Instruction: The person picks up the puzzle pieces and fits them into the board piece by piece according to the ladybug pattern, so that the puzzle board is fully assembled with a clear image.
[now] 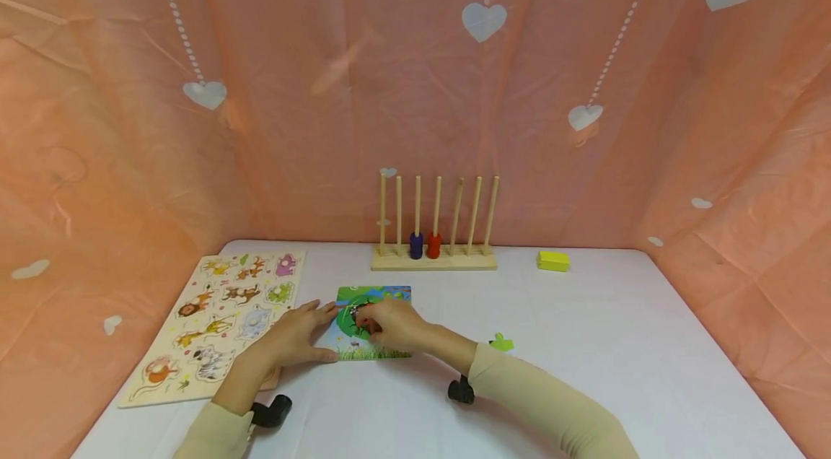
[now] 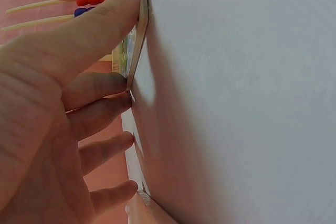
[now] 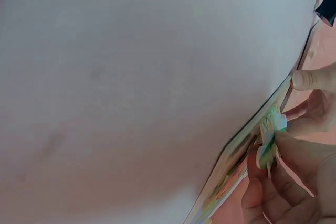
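A small picture puzzle board [image 1: 392,293] with a green and blue scene lies flat on the table. My left hand [image 1: 295,338] rests at its left side with fingers spread. In the left wrist view, the thumb [image 2: 118,11] touches the board's edge. Above the board's middle, my right hand [image 1: 399,325] pinches a small puzzle piece, mostly covered by the fingers in the head view. Green shows on that puzzle piece [image 3: 266,153] between thumb and fingers in the right wrist view. A loose green puzzle piece [image 1: 501,343] lies to the right, near the right forearm.
A larger wooden animal puzzle board [image 1: 214,300] lies at the left, partly under the left forearm. At the back stands a wooden peg rack [image 1: 433,264] with blue beads [image 1: 416,246] and red beads [image 1: 433,246]. A yellow block [image 1: 552,261] sits back right.
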Motion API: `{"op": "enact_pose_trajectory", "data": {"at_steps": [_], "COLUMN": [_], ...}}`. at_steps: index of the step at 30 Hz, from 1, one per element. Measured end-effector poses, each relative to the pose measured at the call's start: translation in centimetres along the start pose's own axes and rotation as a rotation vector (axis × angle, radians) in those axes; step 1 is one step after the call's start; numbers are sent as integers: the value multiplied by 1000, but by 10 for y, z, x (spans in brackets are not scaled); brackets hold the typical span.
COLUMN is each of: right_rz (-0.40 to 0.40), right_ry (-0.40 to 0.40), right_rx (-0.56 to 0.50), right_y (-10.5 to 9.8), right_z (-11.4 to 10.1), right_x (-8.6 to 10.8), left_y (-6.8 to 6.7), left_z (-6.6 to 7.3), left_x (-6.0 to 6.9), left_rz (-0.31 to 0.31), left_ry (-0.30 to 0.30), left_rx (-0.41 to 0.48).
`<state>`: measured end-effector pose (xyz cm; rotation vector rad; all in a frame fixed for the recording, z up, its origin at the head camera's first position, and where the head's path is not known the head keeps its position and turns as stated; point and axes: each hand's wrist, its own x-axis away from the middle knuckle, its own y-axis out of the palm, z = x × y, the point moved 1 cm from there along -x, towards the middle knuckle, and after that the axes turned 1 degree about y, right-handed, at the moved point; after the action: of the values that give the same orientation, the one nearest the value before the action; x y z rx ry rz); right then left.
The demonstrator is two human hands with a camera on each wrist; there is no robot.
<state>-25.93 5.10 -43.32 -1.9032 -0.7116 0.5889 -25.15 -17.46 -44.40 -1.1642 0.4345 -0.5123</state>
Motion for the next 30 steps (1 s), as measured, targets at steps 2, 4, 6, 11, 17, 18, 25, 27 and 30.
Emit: {"op": "enact_pose_trajectory", "data": {"at_steps": [2,4,6,11,17,18,25,27,30], "right_rz": [-4,-6,-10,-9,-20,-23,-34,-32,-31], "right_ry": [-13,-16,-15,-32,-39,-34,13,16,26], "right_rx": [72,132,173,259,268,257,228,242,242], "right_y": [0,1,1,0,-1,-1,1,3,5], "right_z": [-1,-2,-3,-6,-7,-7,-8,-8,-7], "right_x": [1,1,1,2,1,0,-2,-2,-2], "left_y": [0,0,0,0,-1,-2,-2,-1,-1], "left_z": [0,0,-1,0,1,1,1,1,1], "left_x": [0,0,0,0,1,1,1,1,1], "left_rz": [1,1,1,1,0,-1,-8,-11,-13], "left_ry": [0,-2,-6,-10,-9,-10,-19,-22,-26], "left_rx": [3,6,10,13,10,11,16,19,23]}}
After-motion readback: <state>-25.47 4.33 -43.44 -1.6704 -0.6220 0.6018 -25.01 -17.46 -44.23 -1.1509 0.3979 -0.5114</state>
